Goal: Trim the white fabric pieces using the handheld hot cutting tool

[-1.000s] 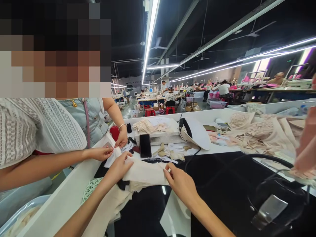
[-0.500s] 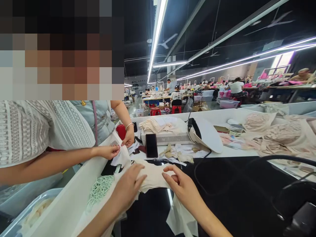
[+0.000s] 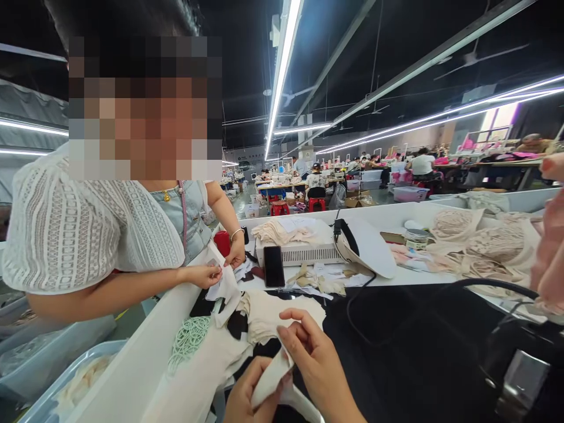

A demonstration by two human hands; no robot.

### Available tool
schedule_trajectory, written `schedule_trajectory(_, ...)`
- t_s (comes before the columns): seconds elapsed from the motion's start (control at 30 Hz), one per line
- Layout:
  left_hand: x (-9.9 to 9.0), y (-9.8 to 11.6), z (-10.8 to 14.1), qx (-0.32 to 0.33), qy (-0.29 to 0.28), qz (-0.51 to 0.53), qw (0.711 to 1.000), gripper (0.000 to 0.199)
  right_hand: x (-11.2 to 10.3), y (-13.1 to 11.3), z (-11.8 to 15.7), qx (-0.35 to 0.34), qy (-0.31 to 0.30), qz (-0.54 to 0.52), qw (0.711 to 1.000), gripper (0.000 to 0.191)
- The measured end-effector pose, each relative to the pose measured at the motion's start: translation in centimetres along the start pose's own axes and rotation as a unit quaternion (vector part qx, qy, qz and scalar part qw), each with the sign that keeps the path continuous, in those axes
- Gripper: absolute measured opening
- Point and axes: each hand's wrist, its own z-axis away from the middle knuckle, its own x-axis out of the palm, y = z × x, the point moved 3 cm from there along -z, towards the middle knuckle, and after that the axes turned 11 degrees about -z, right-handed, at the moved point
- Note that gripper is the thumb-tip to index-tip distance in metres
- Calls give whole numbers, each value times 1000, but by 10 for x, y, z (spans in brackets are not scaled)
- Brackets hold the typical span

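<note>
A narrow white fabric piece (image 3: 274, 375) is held between my two hands above the black table surface. My left hand (image 3: 253, 392), at the bottom centre, is closed around its lower part. The fingers of my right hand (image 3: 311, 355) pinch its upper end, and more of the fabric hangs below toward the bottom edge. Just beyond my hands lies a stack of cream fabric pieces (image 3: 264, 314). To the left rests a larger cream cloth (image 3: 198, 373), with a tangle of pale green cord (image 3: 189, 341) beside it.
At the left, a person (image 3: 150, 235) holds white cloth over the table's edge. Behind the stack are a phone (image 3: 274, 266), a white vented box (image 3: 308, 254), fabric scraps (image 3: 319, 279) and a white visor (image 3: 370, 247). A dark machine (image 3: 524, 376) stands at right; pink cloth (image 3: 549, 258) hangs above.
Both hands have moved off the cream stack, down toward the near edge, and now hold the white piece. The view has shifted slightly, and pink cloth has appeared at the right.
</note>
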Motion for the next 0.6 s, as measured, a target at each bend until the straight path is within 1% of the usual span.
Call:
schedule_trajectory(0.07,-25,14,-4,57,18,-45,997,26,1,-7,-2,8,-24,-43,999,52)
schedule_trajectory(0.1,-38,19,-5,73,29,-74,994,20,1,-11,-2,7,-31,-61,998,51)
schedule_trajectory(0.17,-64,29,-5,114,66,-146,980,19,1,-18,0,-1,-41,-90,995,47)
schedule_trajectory(0.2,-75,34,-3,154,105,-184,965,22,-1,-21,2,-5,-52,-97,994,44)
schedule_trajectory(0.27,-87,40,6,244,132,-263,924,33,-6,-22,12,-8,-87,-84,993,36)
schedule_trajectory(0.33,-87,39,18,295,126,-339,885,47,-19,-18,26,8,-120,-28,992,24)
schedule_trajectory(0.4,-76,32,32,331,83,-398,852,55,-39,-11,44,32,-137,77,987,18)
schedule_trajectory(0.43,-68,26,39,343,53,-417,840,55,-50,-8,53,39,-150,143,977,17)
schedule_trajectory(0.5,-54,12,52,352,5,-432,830,54,-70,-4,71,31,-179,270,946,21)
schedule_trajectory(0.57,-45,-1,62,346,-6,-430,834,61,-86,-4,86,9,-189,352,917,29)
schedule_trajectory(0.6,-43,-6,65,344,-5,-428,836,66,-92,-5,91,0,-179,376,909,31)
